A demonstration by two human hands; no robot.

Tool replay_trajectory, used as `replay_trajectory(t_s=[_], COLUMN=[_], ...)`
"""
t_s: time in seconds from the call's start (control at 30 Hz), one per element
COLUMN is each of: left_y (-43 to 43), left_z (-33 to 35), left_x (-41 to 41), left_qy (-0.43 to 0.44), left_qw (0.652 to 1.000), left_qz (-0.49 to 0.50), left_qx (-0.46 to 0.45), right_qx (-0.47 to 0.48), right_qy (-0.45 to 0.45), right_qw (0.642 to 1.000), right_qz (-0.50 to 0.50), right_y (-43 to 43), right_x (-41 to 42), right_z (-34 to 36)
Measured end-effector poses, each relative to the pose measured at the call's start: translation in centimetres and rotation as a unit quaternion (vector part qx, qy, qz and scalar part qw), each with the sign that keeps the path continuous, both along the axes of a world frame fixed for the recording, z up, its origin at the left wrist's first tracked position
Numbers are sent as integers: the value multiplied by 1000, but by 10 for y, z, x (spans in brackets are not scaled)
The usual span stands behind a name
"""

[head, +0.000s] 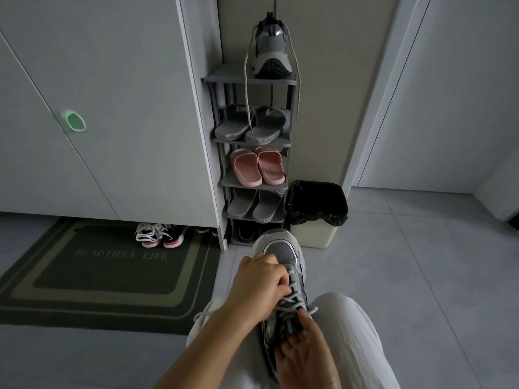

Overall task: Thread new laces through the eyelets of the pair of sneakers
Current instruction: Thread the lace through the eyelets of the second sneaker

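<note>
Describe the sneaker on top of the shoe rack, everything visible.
The grey sneaker stands tilted on the rack's top shelf, toe down towards the camera, heel up by the wall, dark sole tip showing. Upper looks like mesh with a shinier panel. Its pale speckled lace hangs loose: one end drops in front of the grey slippers below, the other down the rack's right side.

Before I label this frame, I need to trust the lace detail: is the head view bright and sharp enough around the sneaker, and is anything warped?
Head view: dim and grey, no glare; the sneaker and its laces read sharp, though the left hand hides some crossings; head view, edges: wide-angle bowing tilts the cabinet lines; head view, top: the second sneaker is small but legible.
</note>
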State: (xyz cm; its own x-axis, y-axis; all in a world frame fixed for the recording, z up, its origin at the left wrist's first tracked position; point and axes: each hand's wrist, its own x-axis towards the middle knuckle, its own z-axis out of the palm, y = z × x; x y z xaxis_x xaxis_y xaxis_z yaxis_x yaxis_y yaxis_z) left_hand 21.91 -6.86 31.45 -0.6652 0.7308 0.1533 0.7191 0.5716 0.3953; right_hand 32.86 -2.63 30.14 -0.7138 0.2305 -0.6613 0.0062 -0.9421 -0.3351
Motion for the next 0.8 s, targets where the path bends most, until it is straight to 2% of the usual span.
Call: replay_trajectory(t_s=[0.07,0.2,0.27,0.3,0.33,0.37,0.43,0.5,0.57,0.6,0.7,0.8], left_y=[3,-3,-12,-17,-22,-25,-24,-19,-16,-15,-14,-15], left_z=[1,1,-4,-6,-9,-10,-11,-10,-7,-6,-8,-17], left_x=[0,-6,-11,-13,-14,-14,-15,-19,-24,-26,-29,-26], left_qy=[-28,-150,-174,-183,-196,-208,-217,-208,-185,-171,-140,-151], left_qw=[1000,985,980,978,976,973,970,973,979,982,985,979], left_qz=[6,22,15,9,4,-1,-4,-5,-21,-32,-46,-21], left_qx=[11,78,94,97,100,104,110,102,84,76,87,136], right_qx=[13,10,58,123,233,381,624,735,807,824,844,871], right_qy=[-8,-39,-31,-23,-15,-16,-18,-7,33,53,88,88], right_qw=[1000,999,993,982,955,901,744,632,517,479,440,380], right_qz=[-8,28,99,141,181,209,240,247,285,297,293,297], right_y=[2,7,15,24,37,53,83,104,109,110,112,110], right_x=[0,0,10,17,24,27,16,-6,-29,-38,-53,-62], right_z=[0,4,11,13,16,18,22,17,10,5,0,1])
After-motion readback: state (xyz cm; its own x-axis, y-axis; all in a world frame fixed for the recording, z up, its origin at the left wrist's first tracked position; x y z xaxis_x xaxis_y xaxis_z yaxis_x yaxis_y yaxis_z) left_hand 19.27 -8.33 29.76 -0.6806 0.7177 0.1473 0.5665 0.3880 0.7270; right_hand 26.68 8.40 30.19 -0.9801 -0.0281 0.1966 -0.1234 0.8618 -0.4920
